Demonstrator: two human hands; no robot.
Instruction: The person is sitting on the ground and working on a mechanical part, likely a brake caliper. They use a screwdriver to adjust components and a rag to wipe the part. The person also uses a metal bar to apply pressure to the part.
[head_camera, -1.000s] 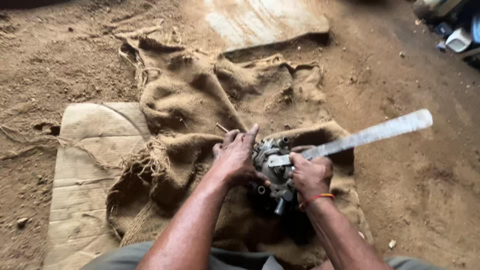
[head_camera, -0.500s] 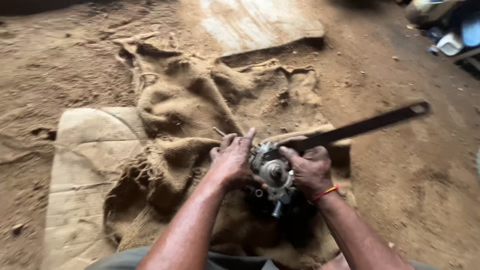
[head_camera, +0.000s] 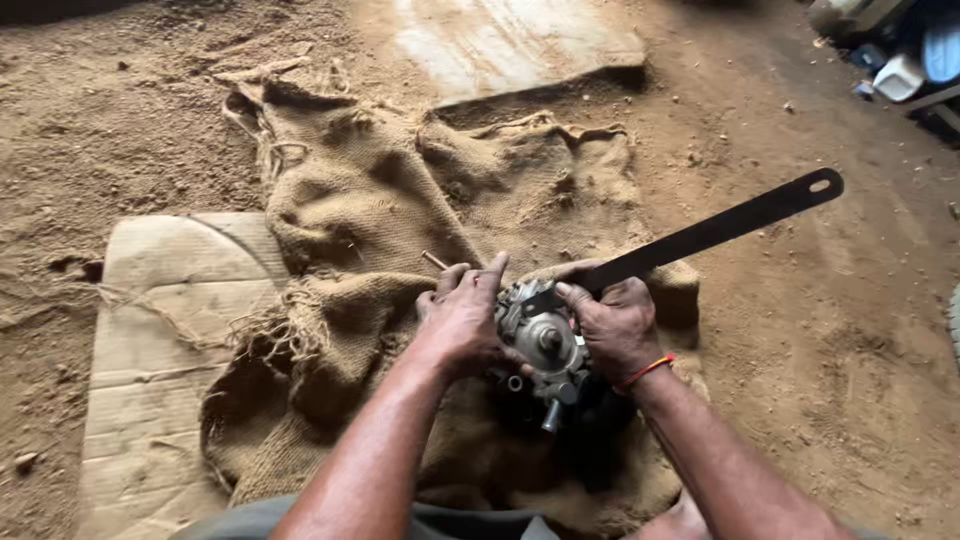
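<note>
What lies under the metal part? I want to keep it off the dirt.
The metal part rests on burlap sacking; a cardboard sheet shows beside it. Directly beneath is hidden.

Left hand (head_camera: 462, 318) steadied a grey metal engine part (head_camera: 540, 345), right hand (head_camera: 615, 325) held a long flat dark bar (head_camera: 720, 228), burlap sack (head_camera: 400, 210) lay beneath, cardboard (head_camera: 160, 330) on dirt floor (head_camera: 820, 330)

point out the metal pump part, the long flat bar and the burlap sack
metal pump part (head_camera: 543, 340): head view, on its round grey face between the two hands
long flat bar (head_camera: 720, 228): head view, mid-length of the dark blade
burlap sack (head_camera: 380, 200): head view, on a bare wrinkled stretch above the hands
</note>
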